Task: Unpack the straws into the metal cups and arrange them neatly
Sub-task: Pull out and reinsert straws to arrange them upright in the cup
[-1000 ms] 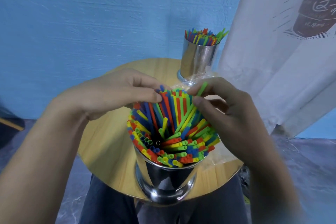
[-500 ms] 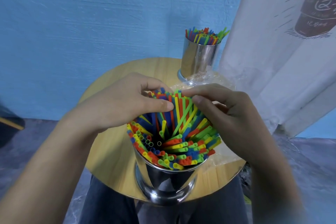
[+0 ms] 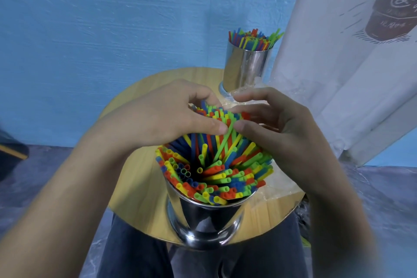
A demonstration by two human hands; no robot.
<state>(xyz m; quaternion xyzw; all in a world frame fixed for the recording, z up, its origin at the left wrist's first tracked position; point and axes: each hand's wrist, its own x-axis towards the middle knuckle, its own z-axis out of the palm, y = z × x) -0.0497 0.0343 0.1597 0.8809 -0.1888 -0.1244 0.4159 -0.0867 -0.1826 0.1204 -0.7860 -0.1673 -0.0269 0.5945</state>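
Two hands are on the job: the left hand (image 3: 162, 117) and the right hand (image 3: 277, 128) both curl their fingers round the fanned tops of the straws (image 3: 216, 165), thumbs nearly meeting either side of one slanting green straw (image 3: 226, 141). Those straws stand packed in the near metal cup (image 3: 203, 219) at the near edge of the round wooden surface (image 3: 135, 183). The far metal cup (image 3: 247, 67), also full, sits at the far edge, with clear wrapping (image 3: 278, 185) along the right edge.

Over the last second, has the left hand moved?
Yes. The left hand slid rightward across the coloured straws in the near shiny metal cup, toward the right hand.
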